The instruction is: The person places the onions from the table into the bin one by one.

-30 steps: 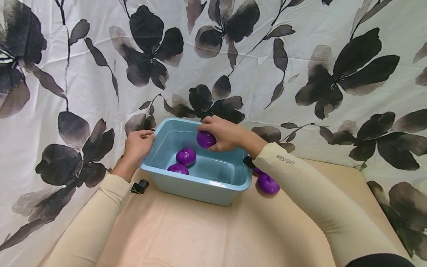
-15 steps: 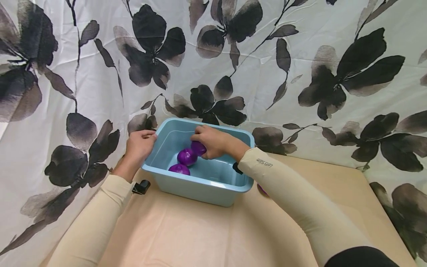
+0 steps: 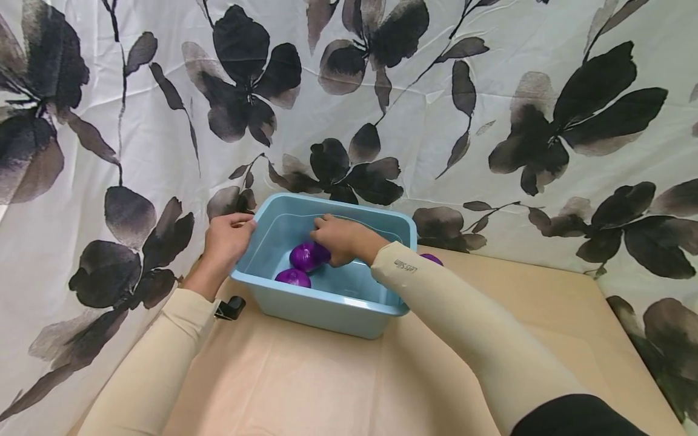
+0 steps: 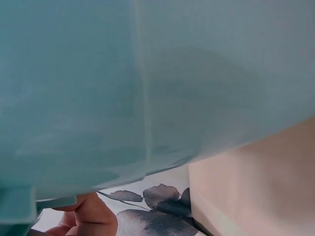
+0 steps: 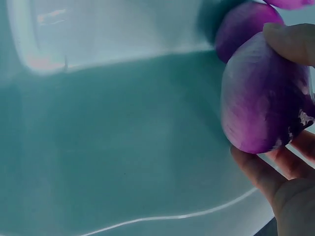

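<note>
Inside a light blue plastic basin point(image 3: 322, 316), my right hand point(image 3: 342, 239) holds a red onion point(image 5: 261, 103) low over the floor. Thumb and fingers span the onion in the right wrist view, its root end facing the palm. Right beside it in the head view lies a second red onion point(image 3: 303, 257), and a third onion point(image 3: 292, 277) sits nearer the front wall. My left hand point(image 3: 225, 243) grips the basin's left rim with curled fingers. From the left wrist, the basin's outer wall point(image 4: 147, 98) fills most of the view, with the fingers at the rim below.
Another purple onion point(image 3: 432, 259) shows outside the basin on the right, partly hidden by the right sleeve point(image 3: 463, 309). The basin stands on a tan-covered table point(image 3: 305, 381). A flower-printed white cloth point(image 3: 414, 145) hangs close behind.
My right hand has moved left and down into the basin, bringing its onion beside the others. The right sleeve now covers more of the onions outside. The left hand has stayed at the rim.
</note>
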The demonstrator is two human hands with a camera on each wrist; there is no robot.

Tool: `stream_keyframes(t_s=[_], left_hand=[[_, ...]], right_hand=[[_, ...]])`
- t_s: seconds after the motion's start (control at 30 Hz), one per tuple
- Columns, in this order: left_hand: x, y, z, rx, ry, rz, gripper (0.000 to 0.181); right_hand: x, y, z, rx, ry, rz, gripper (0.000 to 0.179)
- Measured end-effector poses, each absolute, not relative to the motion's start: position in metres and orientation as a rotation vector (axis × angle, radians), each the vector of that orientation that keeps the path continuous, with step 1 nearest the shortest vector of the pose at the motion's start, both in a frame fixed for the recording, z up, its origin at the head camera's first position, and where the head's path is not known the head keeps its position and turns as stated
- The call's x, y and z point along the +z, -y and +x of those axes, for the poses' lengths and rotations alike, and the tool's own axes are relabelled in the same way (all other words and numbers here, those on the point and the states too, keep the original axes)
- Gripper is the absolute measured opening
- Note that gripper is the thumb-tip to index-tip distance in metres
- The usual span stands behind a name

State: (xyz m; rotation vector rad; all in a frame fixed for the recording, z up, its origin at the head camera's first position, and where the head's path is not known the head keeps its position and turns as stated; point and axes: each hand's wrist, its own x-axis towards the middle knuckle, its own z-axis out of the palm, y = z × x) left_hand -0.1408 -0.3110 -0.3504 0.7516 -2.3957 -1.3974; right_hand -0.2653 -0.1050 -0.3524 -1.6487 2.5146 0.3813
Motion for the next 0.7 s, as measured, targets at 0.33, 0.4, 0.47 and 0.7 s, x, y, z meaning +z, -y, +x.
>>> stream_keyframes(t_s=[0.33, 0.4, 0.47, 0.7], left_hand=[[-0.353, 0.311, -0.141, -1.403, 2.392, 0.753, 0.035], [-0.353, 0.311, -0.141, -1.407, 2.393, 0.752, 0.035], [-0.352, 0.311, -0.141, -1.408, 2.392, 0.753, 0.035], [-0.351, 0.313, -0.143, -1.371, 2.398, 0.75, 0.035]], right_hand=[[-0.37, 0.112, -0.263, 0.48, -2.467, -1.548, 0.069], [-0.373, 0.113, -0.263, 0.474, -2.458, -1.539, 0.069], [-0.375, 0.114, -0.263, 0.47, -2.451, -1.544, 0.07], [-0.375, 0.118, -0.266, 0.447, -2.444, -1.532, 0.073]])
